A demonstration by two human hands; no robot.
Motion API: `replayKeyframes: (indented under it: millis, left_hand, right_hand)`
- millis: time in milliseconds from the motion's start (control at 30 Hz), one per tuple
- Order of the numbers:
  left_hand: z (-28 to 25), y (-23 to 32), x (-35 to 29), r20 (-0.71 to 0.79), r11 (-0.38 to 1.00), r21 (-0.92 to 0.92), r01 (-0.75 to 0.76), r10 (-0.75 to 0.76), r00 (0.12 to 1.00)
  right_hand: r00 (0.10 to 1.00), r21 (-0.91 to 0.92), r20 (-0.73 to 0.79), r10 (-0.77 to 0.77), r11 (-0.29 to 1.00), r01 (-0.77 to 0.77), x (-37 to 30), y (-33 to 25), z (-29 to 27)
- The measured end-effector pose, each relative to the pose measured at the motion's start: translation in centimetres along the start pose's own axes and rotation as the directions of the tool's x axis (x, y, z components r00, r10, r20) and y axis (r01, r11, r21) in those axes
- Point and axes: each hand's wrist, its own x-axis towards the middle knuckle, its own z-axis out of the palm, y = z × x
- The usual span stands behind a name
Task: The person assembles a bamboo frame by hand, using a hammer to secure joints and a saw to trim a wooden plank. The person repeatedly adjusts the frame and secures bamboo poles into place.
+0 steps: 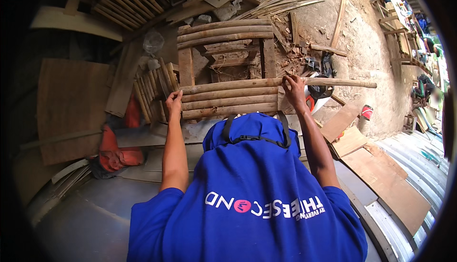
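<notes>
A long bamboo strip [340, 82] lies across a wooden frame with bamboo slats [228, 108], which looks like a bench or chair. Its right part sticks out well past the frame. At the strip's left end, my left hand [174, 102] is closed, with thumb and fingers pinching the end. My right hand [294, 90] bends its fingers over the same strip, just beyond the frame's right edge. Below the strip, several slats sit side by side, closely spaced. Farther off, more bamboo slats [226, 33] top the frame's far side, and an open gap with wooden crosspieces lies between.
Bamboo strips [290, 6] and wood scraps litter the dirt ground at the back. A slatted piece [150, 93] stands left of the frame. Red cloth [116, 150] and a plywood sheet [66, 105] are at the left. Boards [381, 176] and a red can [367, 112] lie to the right.
</notes>
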Motion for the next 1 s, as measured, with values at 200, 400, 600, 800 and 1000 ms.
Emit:
replayKeyframes:
  millis: [200, 400, 600, 800, 1000]
  left_hand:
    - [1.0, -1.6, 0.4, -0.070, 0.995, 0.016, -0.094, 0.094, 0.993]
    - [1.3, -1.5, 0.6, -0.040, 0.991, -0.122, 0.062, -0.068, 0.997]
    - [0.6, 0.2, 0.3, 0.011, 0.971, -0.155, 0.183, -0.183, 0.983]
    - [0.5, -0.2, 0.9, 0.004, 0.983, -0.136, 0.120, -0.121, 0.993]
    - [0.5, 0.0, 1.2, -0.007, 0.989, 0.134, -0.063, 0.065, 0.998]
  right_hand:
    - [0.990, -0.253, 0.096, -0.101, 0.960, 0.123, -0.2, 0.0, -0.3]
    - [0.982, -0.224, 0.175, -0.073, 0.968, 0.112, -0.3, -1.0, -0.3]
    - [0.992, -0.063, 0.126, -0.003, 0.998, 0.011, -0.9, -5.1, 0.8]
    - [0.968, -0.025, 0.120, -0.219, 0.974, 0.223, -1.7, -10.3, 3.6]
    - [0.936, -0.196, 0.286, -0.205, 0.944, 0.266, -2.9, -11.9, 4.9]
